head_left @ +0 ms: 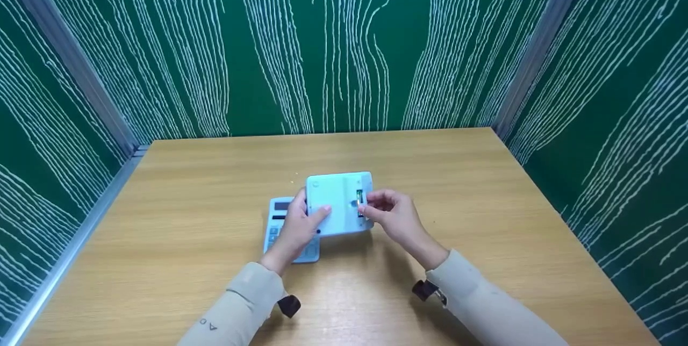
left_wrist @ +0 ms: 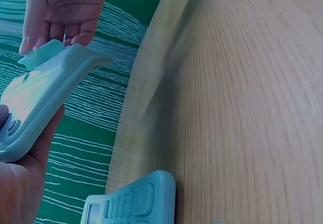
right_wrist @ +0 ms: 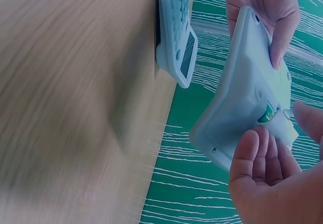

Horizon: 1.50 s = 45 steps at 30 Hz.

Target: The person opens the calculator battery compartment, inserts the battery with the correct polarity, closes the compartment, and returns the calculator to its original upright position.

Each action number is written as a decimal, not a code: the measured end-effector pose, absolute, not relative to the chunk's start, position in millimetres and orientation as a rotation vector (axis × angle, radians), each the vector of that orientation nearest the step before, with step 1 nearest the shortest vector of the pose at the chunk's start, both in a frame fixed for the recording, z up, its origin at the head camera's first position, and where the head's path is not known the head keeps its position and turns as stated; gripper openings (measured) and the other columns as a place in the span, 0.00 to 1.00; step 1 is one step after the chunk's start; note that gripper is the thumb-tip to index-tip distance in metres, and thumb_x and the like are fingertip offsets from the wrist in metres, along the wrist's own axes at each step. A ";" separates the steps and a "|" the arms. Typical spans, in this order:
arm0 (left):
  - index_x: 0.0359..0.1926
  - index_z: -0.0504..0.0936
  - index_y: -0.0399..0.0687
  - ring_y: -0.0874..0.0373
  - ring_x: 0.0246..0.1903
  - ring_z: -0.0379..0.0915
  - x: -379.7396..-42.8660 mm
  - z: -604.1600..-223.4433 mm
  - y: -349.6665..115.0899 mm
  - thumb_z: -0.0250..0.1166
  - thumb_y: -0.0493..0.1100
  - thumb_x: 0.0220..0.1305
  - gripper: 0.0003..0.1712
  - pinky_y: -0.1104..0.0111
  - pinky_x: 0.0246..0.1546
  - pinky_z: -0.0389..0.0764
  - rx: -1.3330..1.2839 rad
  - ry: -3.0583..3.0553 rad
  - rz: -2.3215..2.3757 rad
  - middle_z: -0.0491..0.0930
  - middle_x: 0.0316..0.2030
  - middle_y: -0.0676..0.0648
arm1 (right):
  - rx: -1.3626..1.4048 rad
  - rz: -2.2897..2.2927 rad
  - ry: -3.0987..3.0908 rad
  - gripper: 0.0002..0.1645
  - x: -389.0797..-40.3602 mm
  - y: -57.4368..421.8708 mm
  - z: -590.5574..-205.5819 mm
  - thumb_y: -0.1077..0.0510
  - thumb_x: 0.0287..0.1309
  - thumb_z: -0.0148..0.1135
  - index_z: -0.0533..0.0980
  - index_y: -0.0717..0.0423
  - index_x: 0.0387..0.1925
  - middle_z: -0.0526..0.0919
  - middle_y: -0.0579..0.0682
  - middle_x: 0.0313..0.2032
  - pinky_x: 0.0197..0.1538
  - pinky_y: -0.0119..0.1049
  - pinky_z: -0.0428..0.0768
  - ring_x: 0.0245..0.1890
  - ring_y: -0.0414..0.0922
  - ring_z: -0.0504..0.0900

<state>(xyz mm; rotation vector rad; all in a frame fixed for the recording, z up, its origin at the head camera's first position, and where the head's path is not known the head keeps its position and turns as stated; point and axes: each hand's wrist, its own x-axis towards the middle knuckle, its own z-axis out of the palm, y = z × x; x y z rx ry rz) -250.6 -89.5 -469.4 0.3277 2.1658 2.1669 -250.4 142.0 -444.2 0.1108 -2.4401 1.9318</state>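
A light-blue calculator point(head_left: 338, 190), turned back side up, is held above the table. My left hand point(head_left: 293, 230) grips its left end, with the thumb lying on the back face. Toward the right end its battery slot is uncovered, and a green battery point(head_left: 359, 195) shows inside. My right hand point(head_left: 400, 220) is at that slot, pinching a small light-blue battery cover point(left_wrist: 43, 55) between thumb and fingers; the cover stands tilted up from the back in the left wrist view. Whether the cover is fully free of the calculator I cannot tell.
A second light-blue calculator point(head_left: 309, 252) lies keys up on the wooden table point(head_left: 204, 206), partly under my left hand. Tiny pale specks point(head_left: 294, 178) lie behind it. Green panels point(head_left: 344, 66) with white wavy lines stand around the table's back and sides.
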 end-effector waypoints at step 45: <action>0.82 0.59 0.40 0.42 0.69 0.79 -248.9 -469.1 -88.8 0.64 0.41 0.80 0.38 0.52 0.68 0.84 0.416 2.156 2.154 0.76 0.73 0.36 | 0.041 1.936 -2.462 0.17 -253.9 142.0 -441.6 0.60 0.63 0.80 0.78 0.59 0.44 0.80 0.52 0.40 0.41 0.32 0.86 0.41 0.46 0.79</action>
